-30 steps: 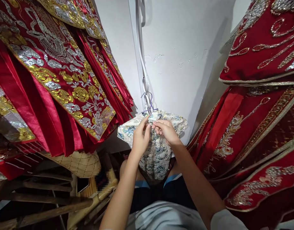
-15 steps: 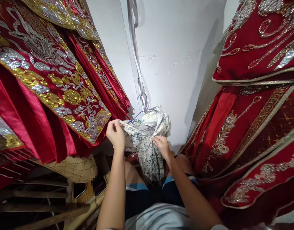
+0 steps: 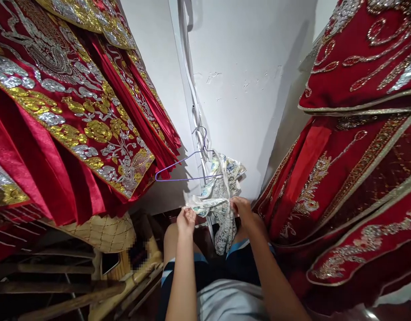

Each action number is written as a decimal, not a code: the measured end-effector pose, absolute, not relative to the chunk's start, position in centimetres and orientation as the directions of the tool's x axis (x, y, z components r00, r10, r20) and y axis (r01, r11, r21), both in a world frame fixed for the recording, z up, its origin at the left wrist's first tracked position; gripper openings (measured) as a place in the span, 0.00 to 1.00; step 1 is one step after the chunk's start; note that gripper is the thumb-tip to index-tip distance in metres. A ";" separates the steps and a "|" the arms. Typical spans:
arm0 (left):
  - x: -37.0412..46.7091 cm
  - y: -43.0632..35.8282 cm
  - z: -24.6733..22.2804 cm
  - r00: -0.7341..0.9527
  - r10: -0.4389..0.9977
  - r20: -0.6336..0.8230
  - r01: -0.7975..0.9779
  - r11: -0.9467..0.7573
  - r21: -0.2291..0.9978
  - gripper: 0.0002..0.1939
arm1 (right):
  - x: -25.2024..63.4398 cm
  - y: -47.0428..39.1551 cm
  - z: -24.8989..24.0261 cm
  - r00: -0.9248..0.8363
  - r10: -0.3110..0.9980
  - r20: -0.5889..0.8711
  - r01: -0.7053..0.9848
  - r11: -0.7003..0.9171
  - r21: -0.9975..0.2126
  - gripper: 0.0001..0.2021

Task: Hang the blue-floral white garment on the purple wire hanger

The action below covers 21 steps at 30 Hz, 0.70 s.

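Note:
A pale floral garment (image 3: 223,220) droops from a purple wire hanger (image 3: 178,179), covering only the hanger's right side. The hanger's left arm is bare, and its hook (image 3: 204,132) sits against the white metal rail on the wall. My left hand (image 3: 187,220) pinches the garment's left edge, below the bare hanger arm. On the other side, my right hand (image 3: 241,207) grips the same pale band of cloth, its fingertips partly hidden by the fabric. Between both hands the band is drawn taut.
Red robes with gold and silver embroidery (image 3: 101,133) hang at the left. More beaded red garments (image 3: 355,178) hang at the right. A bamboo chair (image 3: 74,269) stands lower left, with a phone (image 3: 110,262) on it. A white wall (image 3: 238,58) lies ahead.
The garment's left side has come off the hanger's left arm, which is now bare. My left hand has moved right and down with the cloth; my right hand has shifted slightly right and down.

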<state>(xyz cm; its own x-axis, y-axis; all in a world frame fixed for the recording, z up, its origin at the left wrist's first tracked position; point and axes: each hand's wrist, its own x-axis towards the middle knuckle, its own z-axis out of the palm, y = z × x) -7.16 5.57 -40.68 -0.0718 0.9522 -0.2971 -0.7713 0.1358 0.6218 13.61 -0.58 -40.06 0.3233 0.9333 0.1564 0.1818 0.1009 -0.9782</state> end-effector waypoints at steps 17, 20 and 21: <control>-2.5 -1.0 -32.4 0.323 0.897 0.302 -0.181 -0.255 0.950 0.17 | 10.9 -3.0 -35.8 -0.197 0.979 -0.057 -0.111 -0.080 -0.991 0.24; -3.4 -0.4 -32.4 0.310 0.899 0.310 -0.116 -0.288 0.951 0.15 | 11.0 -4.0 -34.5 -0.363 0.928 -0.079 -0.049 -0.104 -0.993 0.23; -3.6 -0.2 -32.7 0.337 0.888 0.312 -0.108 -0.293 0.950 0.16 | 11.2 -4.2 -34.1 -0.417 0.906 -0.076 -0.017 -0.091 -0.996 0.22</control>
<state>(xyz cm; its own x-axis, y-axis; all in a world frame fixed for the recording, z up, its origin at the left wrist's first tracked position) -3.58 -0.21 -32.70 0.3374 0.8882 0.3118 -0.1077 -0.2926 0.9501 11.17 -4.24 -34.06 -0.4169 0.9058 -0.0760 -0.0166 -0.0912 -0.9957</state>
